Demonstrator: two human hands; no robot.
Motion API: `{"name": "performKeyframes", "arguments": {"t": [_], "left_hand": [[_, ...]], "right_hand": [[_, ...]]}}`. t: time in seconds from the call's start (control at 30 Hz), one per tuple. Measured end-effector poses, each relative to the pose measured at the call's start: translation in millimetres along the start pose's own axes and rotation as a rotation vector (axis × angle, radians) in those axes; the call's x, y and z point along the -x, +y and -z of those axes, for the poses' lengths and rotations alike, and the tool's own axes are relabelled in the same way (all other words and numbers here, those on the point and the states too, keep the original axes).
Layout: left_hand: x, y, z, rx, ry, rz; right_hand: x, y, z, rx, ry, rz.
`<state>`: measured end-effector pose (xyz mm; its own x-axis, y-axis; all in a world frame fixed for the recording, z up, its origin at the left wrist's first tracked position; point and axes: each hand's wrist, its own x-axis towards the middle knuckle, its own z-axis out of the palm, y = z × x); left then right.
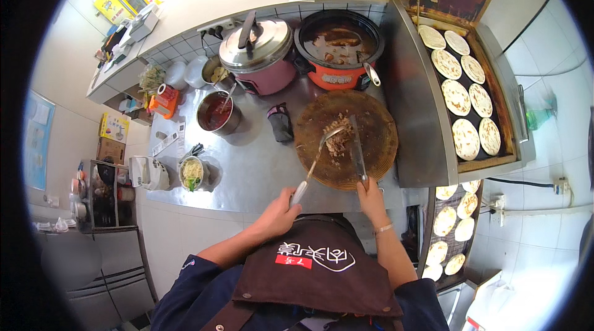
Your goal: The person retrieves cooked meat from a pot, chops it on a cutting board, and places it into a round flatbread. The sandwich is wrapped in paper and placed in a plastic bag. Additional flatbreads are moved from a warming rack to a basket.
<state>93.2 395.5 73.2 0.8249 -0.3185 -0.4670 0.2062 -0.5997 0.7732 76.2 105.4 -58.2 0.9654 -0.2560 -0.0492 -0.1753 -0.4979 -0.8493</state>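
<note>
My left hand (281,211) grips the pale handle of a long metal spoon (316,160), whose bowl rests at a small heap of chopped meat (338,138). In my right hand (371,198) is a cleaver (357,147), its blade standing almost edge-on along the right side of the meat. Both tools are over a round wooden chopping block (311,120), where small crumbs lie scattered around the heap. The block sits on a stainless-steel table (260,164), close in front of me.
Behind the block stand an orange slow cooker (334,79) of dark broth and a lidded pink cooker (274,76). Left are a pot of red sauce (218,112), a black pouch (280,123) and a cup of noodles (191,173). A griddle (465,99) with several flatbreads flanks the right.
</note>
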Motion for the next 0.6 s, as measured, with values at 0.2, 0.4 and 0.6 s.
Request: {"name": "performKeyframes", "arguments": {"t": [0.2,0.4,0.6], "left_hand": [[-6,-17,-11,0.031,0.156,-0.134],[-13,-24,-6,0.574,0.078,0.107],[-12,-9,12,1.04,0.002,0.278]], "right_hand": [[-26,-11,7,0.062,-0.153,-0.134],[-30,-11,-11,0.084,-0.163,-0.077],[-26,-17,-15,0.12,-0.111,-0.032]]}}
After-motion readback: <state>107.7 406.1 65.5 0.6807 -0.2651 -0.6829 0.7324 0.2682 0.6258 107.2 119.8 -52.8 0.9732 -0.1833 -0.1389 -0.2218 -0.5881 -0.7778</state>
